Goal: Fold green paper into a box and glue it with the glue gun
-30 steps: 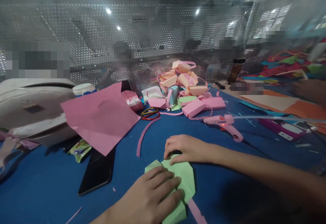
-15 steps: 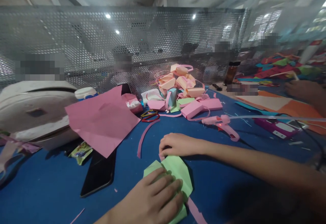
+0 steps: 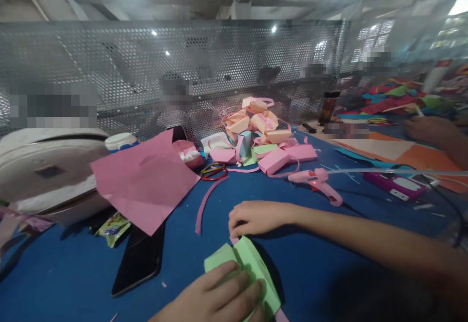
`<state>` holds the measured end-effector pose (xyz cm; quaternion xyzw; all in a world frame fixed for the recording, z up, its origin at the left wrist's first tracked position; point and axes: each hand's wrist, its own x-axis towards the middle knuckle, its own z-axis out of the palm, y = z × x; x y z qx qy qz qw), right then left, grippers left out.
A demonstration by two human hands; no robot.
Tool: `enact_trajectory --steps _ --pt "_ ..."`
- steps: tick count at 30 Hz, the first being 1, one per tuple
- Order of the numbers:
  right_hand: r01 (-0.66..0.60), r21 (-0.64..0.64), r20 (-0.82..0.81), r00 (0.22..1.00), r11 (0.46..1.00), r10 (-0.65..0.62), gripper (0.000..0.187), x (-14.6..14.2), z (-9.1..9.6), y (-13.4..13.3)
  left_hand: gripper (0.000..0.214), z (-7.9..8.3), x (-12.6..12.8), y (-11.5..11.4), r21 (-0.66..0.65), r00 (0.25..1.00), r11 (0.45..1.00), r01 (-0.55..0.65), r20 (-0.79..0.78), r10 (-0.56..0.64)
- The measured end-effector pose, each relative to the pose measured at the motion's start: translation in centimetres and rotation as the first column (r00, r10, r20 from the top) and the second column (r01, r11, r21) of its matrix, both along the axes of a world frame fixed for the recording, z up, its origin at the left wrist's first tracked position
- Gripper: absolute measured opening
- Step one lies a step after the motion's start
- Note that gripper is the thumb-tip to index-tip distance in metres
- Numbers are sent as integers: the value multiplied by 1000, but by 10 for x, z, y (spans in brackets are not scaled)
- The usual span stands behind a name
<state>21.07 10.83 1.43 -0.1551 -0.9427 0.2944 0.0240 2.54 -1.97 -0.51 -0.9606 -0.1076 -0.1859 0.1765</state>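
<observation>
A light green folded paper piece (image 3: pixel 258 268), shaped like a small box, lies on the blue table at the bottom middle. My left hand (image 3: pixel 221 295) is over it with bent fingers, gripping its body. At its far end, my right hand (image 3: pixel 256 218) rests on the table with fingers curled round a pink paper strip (image 3: pixel 234 240). Only a bit of that strip shows below the fingers. More pink strip (image 3: pixel 281 315) comes out at the near end of the green piece. My right fingertips are partly hidden.
A pink glue gun (image 3: pixel 318 184) with a red light lies right of centre. Behind are finished paper boxes (image 3: pixel 268 127) in a pile. Left are a pink sheet (image 3: pixel 146 180), a black phone (image 3: pixel 141 258) and a white bag (image 3: pixel 54 175). Another person's hand (image 3: pixel 426 134) is at far right.
The view has tilted slightly up, so the table sits lower. Under my left fingers, the green paper's right side stands up more as a folded wall. My right hand keeps its place at the strip.
</observation>
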Motion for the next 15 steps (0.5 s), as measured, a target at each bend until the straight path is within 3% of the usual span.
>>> enact_trajectory --steps 9,15 --pt "53 -25 0 999 998 -53 15 3 7 -2 29 2 3 7 -96 1000 995 8 5 -7" --pt "201 49 52 978 978 -204 9 3 18 -8 33 6 7 9 -163 999 986 23 42 -17"
